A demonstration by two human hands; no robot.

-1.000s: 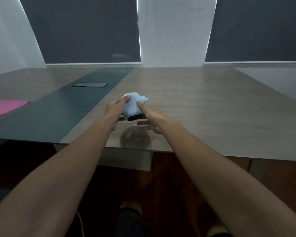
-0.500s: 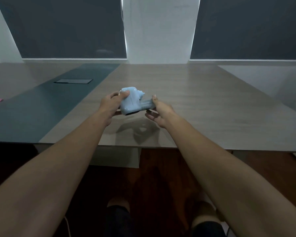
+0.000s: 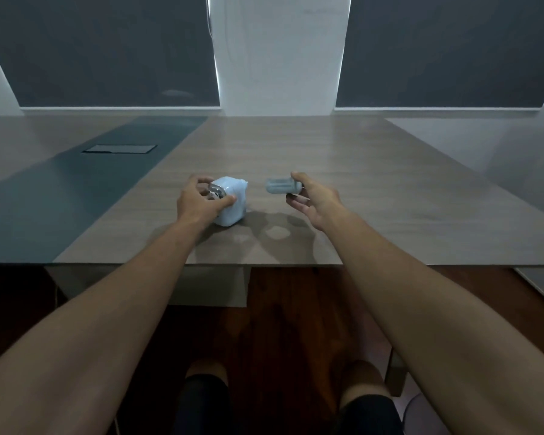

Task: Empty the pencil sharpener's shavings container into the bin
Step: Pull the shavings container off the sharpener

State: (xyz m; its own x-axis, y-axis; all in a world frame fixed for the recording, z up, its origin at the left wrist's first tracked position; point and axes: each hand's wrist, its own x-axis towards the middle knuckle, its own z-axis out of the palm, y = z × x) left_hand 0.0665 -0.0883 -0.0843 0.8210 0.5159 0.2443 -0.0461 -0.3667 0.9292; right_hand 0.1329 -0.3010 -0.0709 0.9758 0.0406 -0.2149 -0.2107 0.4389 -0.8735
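Observation:
A pale blue pencil sharpener rests on the wooden table, and my left hand grips it from the left and the near side. A greyish translucent shavings container is out of the sharpener and held in the air just to its right. My right hand pinches the container's right end between thumb and fingers. A gap of bare table separates the two parts. No bin is in view.
A dark green strip runs along the table's left part, with a flat hatch set in it. Dark blinds and a white wall panel stand behind. My knees and a dark wooden floor show below the table's near edge.
My right hand has pulled the shavings container fully out of the sharpener to the right. My left hand has set the sharpener body down on the table.

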